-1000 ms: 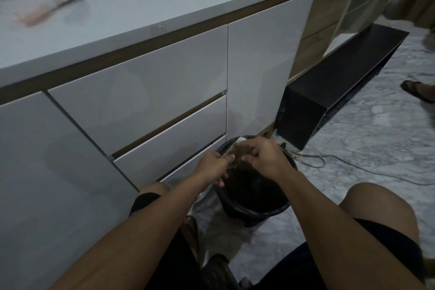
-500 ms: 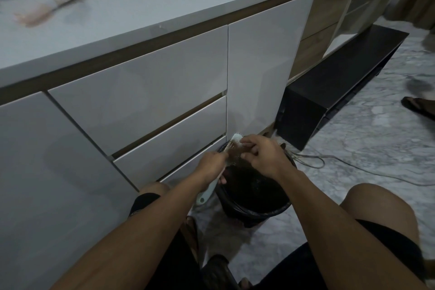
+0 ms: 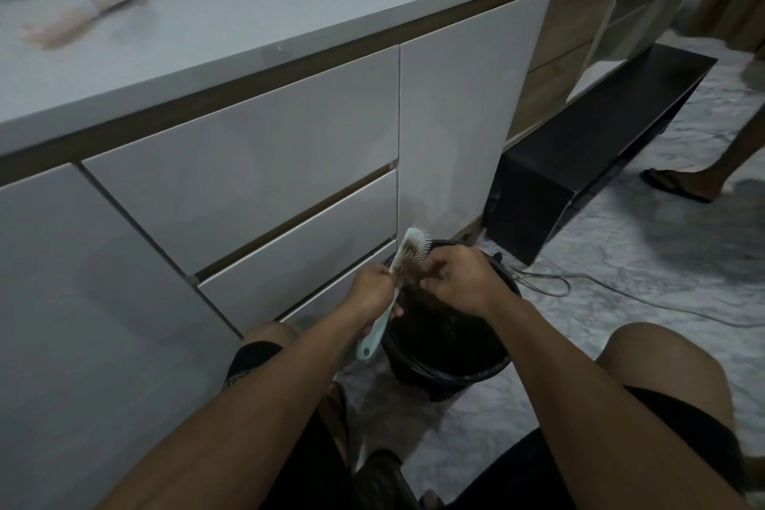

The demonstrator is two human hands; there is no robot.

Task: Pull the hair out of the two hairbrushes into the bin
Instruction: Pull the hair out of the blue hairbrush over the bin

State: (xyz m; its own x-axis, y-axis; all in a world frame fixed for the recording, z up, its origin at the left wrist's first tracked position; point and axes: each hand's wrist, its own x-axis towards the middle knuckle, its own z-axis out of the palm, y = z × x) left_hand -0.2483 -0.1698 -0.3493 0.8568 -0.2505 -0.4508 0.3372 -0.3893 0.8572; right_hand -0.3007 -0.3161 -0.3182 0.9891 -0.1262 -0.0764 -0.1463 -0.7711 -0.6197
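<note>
A pale mint hairbrush [image 3: 407, 253] stands tilted over the black bin [image 3: 451, 369], bristles facing right, brown hair matted in them. My left hand [image 3: 372, 288] grips its handle, whose end [image 3: 366, 348] sticks out below. My right hand [image 3: 459, 277] pinches the brown hair at the brush head, just above the bin's opening. A second brush [image 3: 78, 12], pink-handled with a thick clump of brown hair, lies on the white countertop [image 3: 289, 0] at the far left.
White drawer fronts [image 3: 248, 161] rise right behind the bin. A black low bench [image 3: 588, 161] stands to the right, with a cable [image 3: 621, 290] on the marble floor. Another person's foot in a sandal [image 3: 683, 182] is at the right edge. My knees flank the bin.
The brush has tilted upright, so its head now rises clear above my hands. My right hand has closed on the hair. The other person's foot stepped further into view.
</note>
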